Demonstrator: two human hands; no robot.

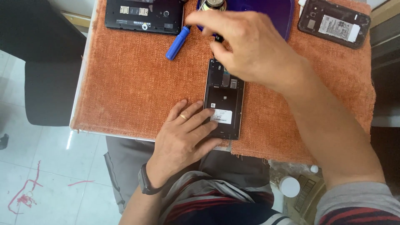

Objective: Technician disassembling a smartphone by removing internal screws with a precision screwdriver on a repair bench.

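Note:
An opened phone (227, 93) with its back cover off lies on an orange cloth (129, 83) near the table's front edge. My left hand (185, 135) rests flat on the phone's lower left corner, fingers spread, a ring on one finger. My right hand (241, 46) hovers over the phone's top end, pinching a small dark piece between thumb and finger; I cannot tell what it is. A blue-handled screwdriver (177, 43) lies on the cloth just left of my right hand, untouched.
A black opened device (143, 16) lies at the back left, another opened phone (333, 23) at the back right. A purple tray (271, 12) holding a round metal part (211, 5) sits at the back middle. A white bottle (289, 186) stands on the floor.

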